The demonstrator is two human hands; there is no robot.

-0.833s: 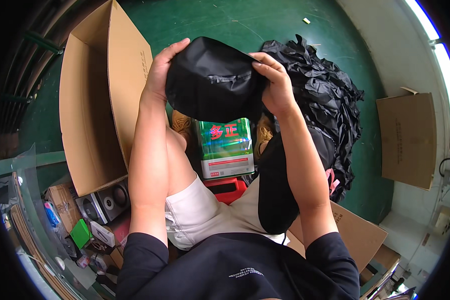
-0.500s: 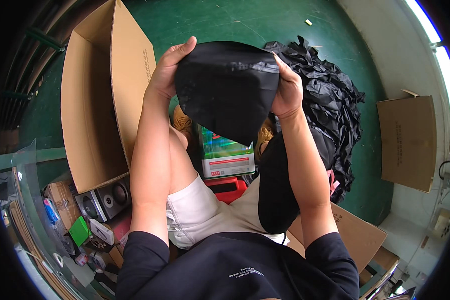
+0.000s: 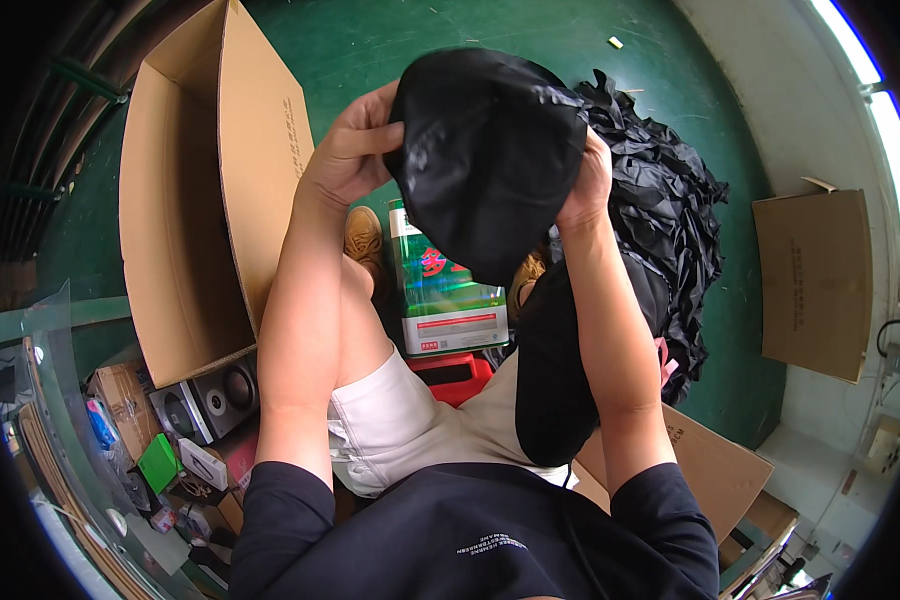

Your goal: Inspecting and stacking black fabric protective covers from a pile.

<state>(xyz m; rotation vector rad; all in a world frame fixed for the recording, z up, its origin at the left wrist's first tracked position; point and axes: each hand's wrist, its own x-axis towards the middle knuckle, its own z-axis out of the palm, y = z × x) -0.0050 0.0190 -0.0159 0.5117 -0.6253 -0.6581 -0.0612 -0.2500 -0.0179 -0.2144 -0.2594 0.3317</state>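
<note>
We hold the black cloth (image 3: 490, 165) up between both hands, hiding the tin's (image 3: 450, 312) far right corner.
Our left hand (image 3: 355, 148) pinches its left edge; our right hand (image 3: 587, 182) grips its right, fingers partly hidden; neither is nearer. Its rounded end points toward us, its slightly longer axis running across the line between our hands.

Single head-worn fisheye view, steeply downward, near lap (image 3: 425, 420) and forearms (image 3: 303, 300), farther from green floor (image 3: 360, 40).
</note>
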